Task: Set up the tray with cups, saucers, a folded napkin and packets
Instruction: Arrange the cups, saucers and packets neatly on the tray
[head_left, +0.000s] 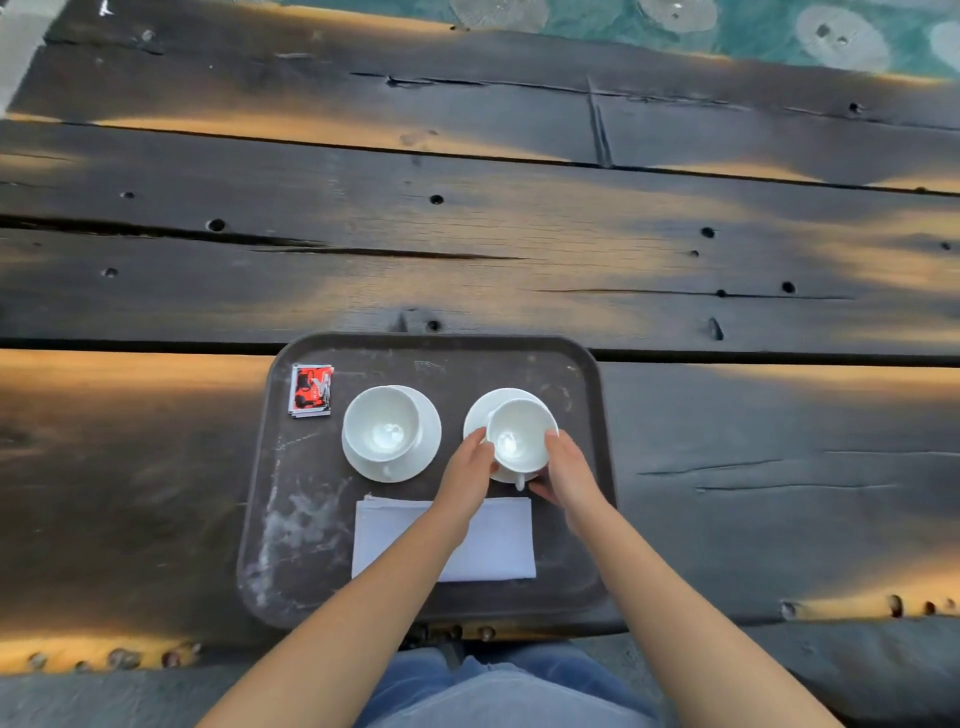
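Note:
A dark brown tray (291, 519) lies at the near edge of the table. On its left half a white cup (382, 423) stands on a white saucer (428, 447). On the right a second white cup (519, 436) rests on its saucer (480, 415), handle towards me. My left hand (467, 475) touches this cup's left side and my right hand (569, 473) its right side, both cupped around it. A folded white napkin (498, 540) lies on the tray's near part, partly under my left forearm. Red and black packets (310, 391) sit in the far left corner.
The tray rests on a dark, weathered plank table (467, 234) with cracks and holes. The table's near edge (104, 654) runs just behind the tray. Beyond the far edge is a teal patterned floor (753, 31). My lap in blue jeans (498, 686) shows below.

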